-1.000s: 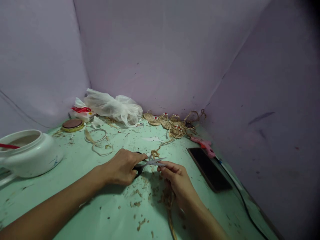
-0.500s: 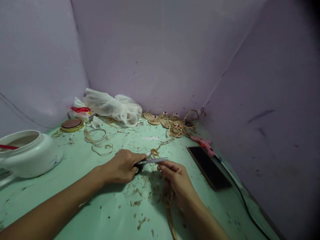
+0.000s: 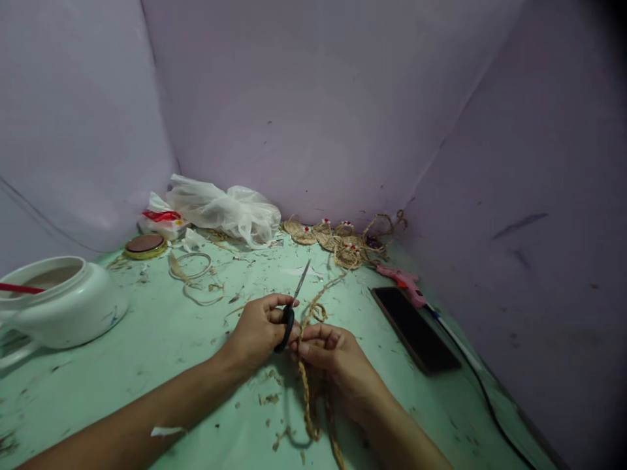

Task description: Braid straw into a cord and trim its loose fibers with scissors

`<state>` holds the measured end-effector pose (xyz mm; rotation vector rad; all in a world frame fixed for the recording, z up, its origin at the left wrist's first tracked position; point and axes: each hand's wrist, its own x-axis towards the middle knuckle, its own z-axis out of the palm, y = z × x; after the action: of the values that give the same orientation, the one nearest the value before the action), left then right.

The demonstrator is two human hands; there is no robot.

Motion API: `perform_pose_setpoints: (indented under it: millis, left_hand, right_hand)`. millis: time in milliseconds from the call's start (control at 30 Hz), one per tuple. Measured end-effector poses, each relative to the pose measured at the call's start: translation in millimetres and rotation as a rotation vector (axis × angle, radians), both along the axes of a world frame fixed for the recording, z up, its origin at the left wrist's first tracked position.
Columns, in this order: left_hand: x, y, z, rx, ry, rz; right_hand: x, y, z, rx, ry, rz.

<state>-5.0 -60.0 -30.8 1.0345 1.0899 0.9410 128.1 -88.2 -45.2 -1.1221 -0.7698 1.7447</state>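
Black-handled scissors (image 3: 288,326) are in my left hand (image 3: 255,333), the blades together and pointing up and away. My right hand (image 3: 340,359) is closed in a pinch on a braided jute cord (image 3: 305,391), close beside the left fingertips. Part of the cord hangs down toward me and bends back near the bottom. Its other stretch runs up past a small loop toward the back. Whether the left fingertips also touch the cord, I cannot tell.
Jute coils with red and white beads (image 3: 349,254) lie at the back wall. To the right are a pink glue gun (image 3: 401,281) and a phone (image 3: 414,329). A white pot (image 3: 73,307), a round tin (image 3: 145,245) and a plastic bag (image 3: 228,212) stand leftward. Scraps litter the green surface.
The scissors have swung from pointing right across the cord to pointing upward. The right hand has shifted slightly left, and a length of cord now hangs in front of its fingers.
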Motion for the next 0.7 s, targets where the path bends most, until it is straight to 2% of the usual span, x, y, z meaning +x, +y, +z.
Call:
perform_pose_setpoints:
  millis: [133, 267, 333, 467, 500, 533, 600, 700]
  left_hand:
    - [0, -1, -0.8, 0.027, 0.015, -0.009]
    - [0, -1, -3.0, 0.014, 0.017, -0.006]
    - [-1, -1, -3.2, 0.012, 0.004, 0.024]
    - [-3, 0, -4.1, 0.008, -0.043, 0.084]
    - [-4, 1, -4.7, 0.012, -0.054, 0.084]
    - [-4, 1, -5.3, 0.019, -0.061, 0.075]
    - [-4, 0, -5.8, 0.037, -0.068, 0.029]
    - [-3, -4, -2.3, 0.04, -0.081, -0.051]
  right_hand:
    - [-3, 0, -0.3, 0.01, -0.097, -0.044]
    - [-3, 2, 3.7, 0.09, -0.192, -0.008]
    - [2, 5, 5.3, 0.146, -0.291, -0.034]
    - [18, 14, 3.3, 0.347, -0.63, -0.372]
    - [21, 17, 1.4, 0.416, -0.719, -0.414]
    - [24, 19, -1.0, 0.499, -0.78, -0.419]
    - [27, 22, -6.9, 0.679, -0.86, -0.328]
    - [28, 26, -17.3, 0.85, -0.965, -0.24]
